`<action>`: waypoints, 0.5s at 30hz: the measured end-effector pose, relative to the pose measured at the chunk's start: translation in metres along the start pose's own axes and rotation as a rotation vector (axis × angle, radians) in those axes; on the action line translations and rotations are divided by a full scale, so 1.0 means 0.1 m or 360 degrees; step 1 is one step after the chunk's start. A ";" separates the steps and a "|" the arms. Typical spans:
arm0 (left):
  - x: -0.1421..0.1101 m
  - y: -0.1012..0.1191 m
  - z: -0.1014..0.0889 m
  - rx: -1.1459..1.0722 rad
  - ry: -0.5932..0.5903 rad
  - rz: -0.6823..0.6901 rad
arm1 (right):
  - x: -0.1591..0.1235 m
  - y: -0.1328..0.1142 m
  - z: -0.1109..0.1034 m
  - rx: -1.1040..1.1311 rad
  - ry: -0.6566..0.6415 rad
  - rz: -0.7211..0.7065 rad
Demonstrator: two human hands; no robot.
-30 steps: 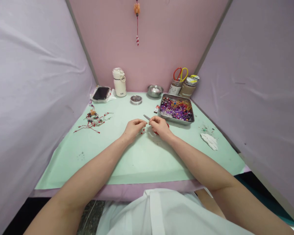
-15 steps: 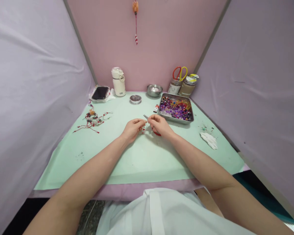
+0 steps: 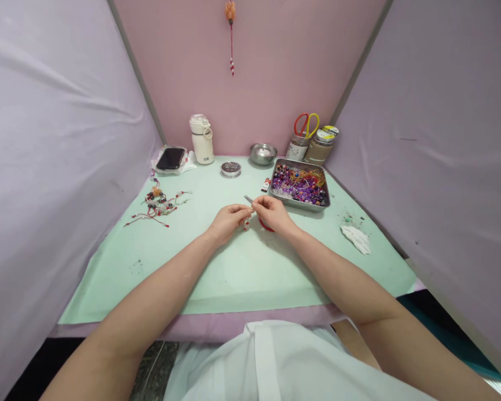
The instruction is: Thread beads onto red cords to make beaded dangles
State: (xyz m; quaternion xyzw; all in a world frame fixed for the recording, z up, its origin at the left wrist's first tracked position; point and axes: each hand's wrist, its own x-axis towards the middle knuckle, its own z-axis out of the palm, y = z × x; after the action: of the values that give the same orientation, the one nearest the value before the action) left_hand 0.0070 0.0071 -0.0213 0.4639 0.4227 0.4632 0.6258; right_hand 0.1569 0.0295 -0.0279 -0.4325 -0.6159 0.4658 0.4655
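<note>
Over the middle of the green tabletop, my left hand (image 3: 229, 221) is closed in a pinch on a small beaded string (image 3: 246, 224). Its red and clear beads hang below the fingertips. My right hand (image 3: 273, 213) touches the left fingertips and is closed around a pair of scissors (image 3: 266, 225). A red handle loop shows under the palm, and the metal tip points up and left past the fingers. The fingers hide the rest of the scissors and most of the string.
A metal tray (image 3: 303, 207) of purple beads lies beyond my right hand, near a small tube (image 3: 266, 185). Strung beads (image 3: 158, 206) lie left. Along the back stand a phone (image 3: 171, 159), a bottle (image 3: 202, 146), a steel bowl (image 3: 263, 154) and jars (image 3: 319, 149). White cloth (image 3: 356, 239) lies right.
My left fingertips have shifted slightly right, closer against the right hand, and the hanging beads have moved a little with them. The right hand is almost still.
</note>
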 end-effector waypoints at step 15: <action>0.03 0.01 -0.02 -0.0140 0.0130 -0.0003 | 0.04 0.04 -0.04 -0.0118 -0.0149 -0.0171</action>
State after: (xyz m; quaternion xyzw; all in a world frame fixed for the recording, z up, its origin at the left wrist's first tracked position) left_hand 0.0053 0.0109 -0.0207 0.4161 0.4275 0.4993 0.6283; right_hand 0.1606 0.0351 -0.0309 -0.3935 -0.6762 0.4368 0.4441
